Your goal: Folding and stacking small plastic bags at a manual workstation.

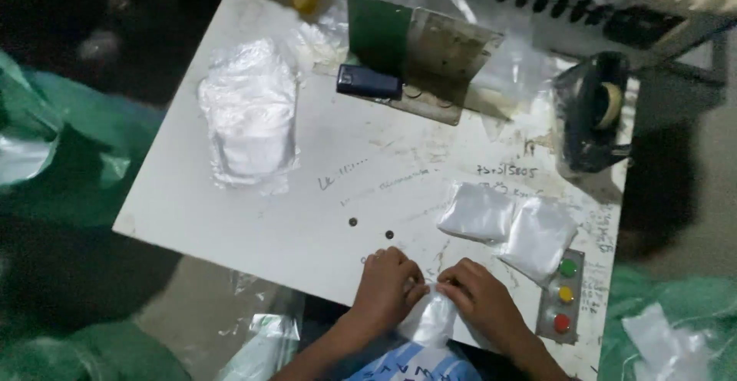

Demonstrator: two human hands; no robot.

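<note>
Both my hands sit at the near edge of the bench (253,220). My left hand (388,287) and right hand (480,296) each have the grip pinched shut on one small clear pouch (430,321), fingertips meeting at its top; the pouch hangs half over the bench edge, toward my lap.

Just beyond my right hand lie two more filled pouches (477,212) (539,237), side by side and touching. Right of them, near the bench's right edge, is one panel (564,295) with three buttons in a column: green, yellow, red.

Left of my hands the bench top is bare out to its left edge, with two small dark holes (353,221) just ahead of my left hand. Farther on, at mid-left, lies one stack of clear bags (249,116). At the far side stand one dark blue box (368,82), one green and metal bracket (418,51) behind it, and one black tape dispenser (595,112) at the far right corner.
</note>
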